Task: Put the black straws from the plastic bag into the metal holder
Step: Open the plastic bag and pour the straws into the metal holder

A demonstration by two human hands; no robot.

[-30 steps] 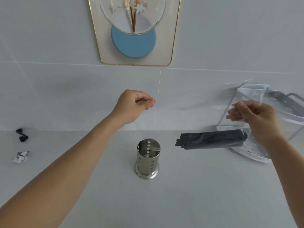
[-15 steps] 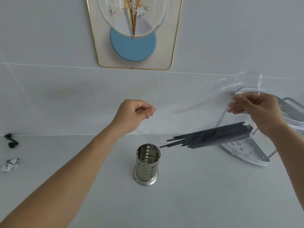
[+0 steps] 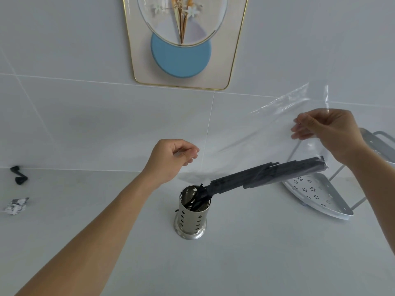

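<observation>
A: Fingers (image 3: pixel 303 127) of right hand (image 3: pixel 329 131) pinch the upper edge of the bag (image 3: pixel 277 133), up high. Left hand (image 3: pixel 171 159) has fingers curled in narrow, pinching the bag's lower end. Clear film is hard to see there, so exact contact point I can't tell.

B: Bag attitude?

A: Tilted. High at the right fingers, low at the left fingers, stretched between them.

B: Straws?

A: Straws (image 3: pixel 267 175) are a dark bundle lying along the bag's bottom fold, just below the right fingers at their upper end, sloping down toward the left fingers. Lower ends poke out of the bag mouth and into the holder (image 3: pixel 192 216). Several ends sit bent and crossed inside its rim.

B: Holder position?

A: Upright on the tabletop (image 3: pixel 256 253), below and slightly right of the left fingers. Perforated metal cylinder, flared base.

B: Anything else around?

A: Rack (image 3: pixel 316 193), white and perforated, below the right fingers, behind the straws' upper end. Well left of the left fingers: black clip-like item (image 3: pixel 19 176) by the wall, crumpled wrapper (image 3: pixel 17 206) nearer the camera. Wall decor (image 3: pixel 181 41) above both hands.
</observation>
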